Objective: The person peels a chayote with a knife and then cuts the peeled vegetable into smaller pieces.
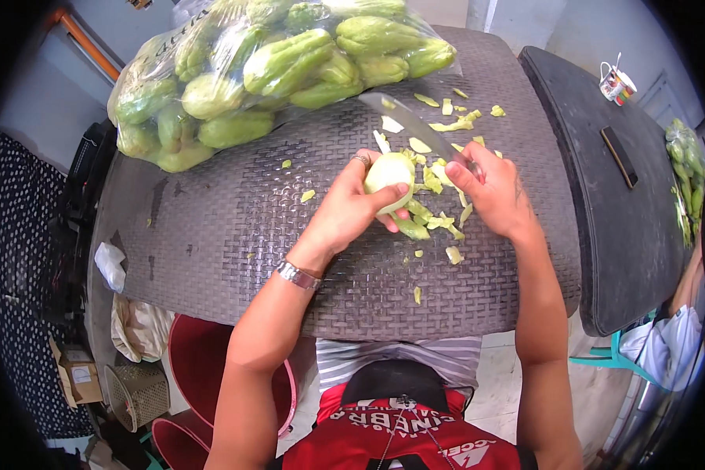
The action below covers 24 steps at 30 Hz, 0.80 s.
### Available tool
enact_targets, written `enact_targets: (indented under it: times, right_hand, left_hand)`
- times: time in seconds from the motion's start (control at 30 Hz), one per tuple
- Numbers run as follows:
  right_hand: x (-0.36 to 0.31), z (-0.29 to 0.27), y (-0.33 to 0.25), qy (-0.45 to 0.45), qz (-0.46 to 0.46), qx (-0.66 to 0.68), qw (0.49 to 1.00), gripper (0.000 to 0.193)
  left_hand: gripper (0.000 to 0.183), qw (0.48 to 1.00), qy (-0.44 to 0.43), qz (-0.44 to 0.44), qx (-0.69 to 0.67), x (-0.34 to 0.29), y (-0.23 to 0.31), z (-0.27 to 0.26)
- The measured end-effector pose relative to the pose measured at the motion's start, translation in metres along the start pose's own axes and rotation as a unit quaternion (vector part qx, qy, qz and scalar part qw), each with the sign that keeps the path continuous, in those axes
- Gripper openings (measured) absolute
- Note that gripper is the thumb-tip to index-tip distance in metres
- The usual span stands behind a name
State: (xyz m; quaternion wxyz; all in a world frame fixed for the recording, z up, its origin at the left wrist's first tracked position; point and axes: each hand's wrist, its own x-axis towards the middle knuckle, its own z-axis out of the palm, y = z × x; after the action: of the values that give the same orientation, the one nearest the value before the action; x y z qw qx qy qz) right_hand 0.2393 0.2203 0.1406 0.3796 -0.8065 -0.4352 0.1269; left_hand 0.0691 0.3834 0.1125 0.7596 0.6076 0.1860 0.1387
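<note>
My left hand (355, 202) is closed around a pale, peeled chayote (389, 182) above the middle of the table. In my right hand (489, 188) is a knife (419, 125), gripped by its handle, with the broad blade slanting up and to the left, beyond the chayote and apart from it. Green peelings (439, 176) lie scattered on the woven table top beneath and between my hands. Behind them, a large clear plastic bag (211, 55) holds several unpeeled green chayotes (288, 63).
The brown woven table (211, 258) has rounded edges. A black table (556, 157) adjoins on the right, with a phone (619, 157), a mug (617, 84) and a bag of green produce (688, 168). Red tubs (204, 360) stand below at left. Part of another person shows at far right.
</note>
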Motion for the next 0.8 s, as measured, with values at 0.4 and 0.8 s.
enact_targets:
  times: [0.4,0.8]
  right_hand:
    - [-0.009,0.000,-0.008,-0.184,0.090,0.306,0.930,0.072]
    - [-0.022,0.034,-0.025,-0.148,0.084,0.334,0.927,0.036]
  left_hand:
    - [0.032,0.959,0.011,0.127,-0.253,0.001,0.015,-0.051]
    - [0.042,0.948,0.049,-0.003,-0.316,0.006,0.006,-0.021]
